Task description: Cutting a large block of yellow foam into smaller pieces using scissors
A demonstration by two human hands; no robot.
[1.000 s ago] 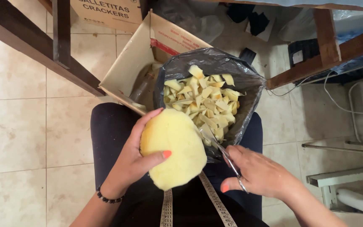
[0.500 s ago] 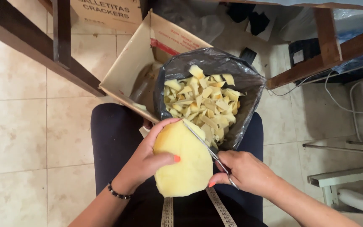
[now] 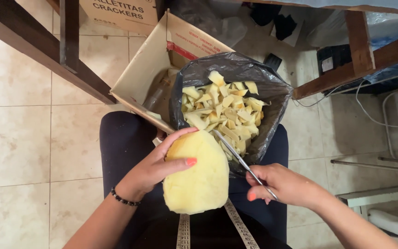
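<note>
My left hand (image 3: 155,168) grips a large pale yellow foam piece (image 3: 199,177) over my lap, thumb across its face. My right hand (image 3: 284,186) holds metal scissors (image 3: 236,154), whose blades point up and left and touch the foam's upper right edge. Just beyond stands a dark plastic bag (image 3: 272,97), open, filled with several small yellow foam cuttings (image 3: 224,110).
An open cardboard box (image 3: 155,69) lies on the tiled floor (image 3: 14,138) behind the bag. Dark wooden table legs (image 3: 67,41) cross the upper left, a wooden frame (image 3: 360,50) the upper right. A measuring tape (image 3: 238,226) hangs over my lap.
The foam piece has dropped lower and turned in my left hand. My right hand brought the scissors up from beside it until the blades meet its top edge.
</note>
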